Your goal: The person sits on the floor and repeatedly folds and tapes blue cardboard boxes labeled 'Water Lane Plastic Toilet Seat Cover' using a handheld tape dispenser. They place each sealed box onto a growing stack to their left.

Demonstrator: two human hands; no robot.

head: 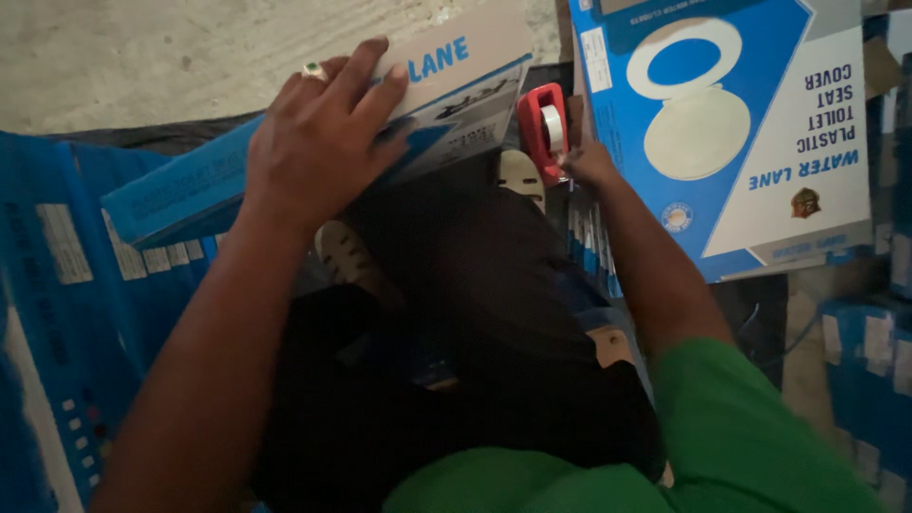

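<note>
Both hands are out in front of the person, who sits on the floor. Their left hand (318,142) lies flat and spread wide on top of a long blue and white box (313,128), pressing down on it, with a ring on one finger. That box lies tilted across the person's lap, just above the black trousers (475,323) and two light shoes (347,256). Their right hand (589,166) is curled up small next to a red tape holder (543,123) with a white roll in it. It touches the holder's lower edge, but I cannot tell how tight the hold is. The tape holder stands just right of the long box. A big flat blue and white box (741,123) with a round seat picture leans on the right. More blue cardboard (66,313) lies on the left, over a grey floor (142,57).
</note>
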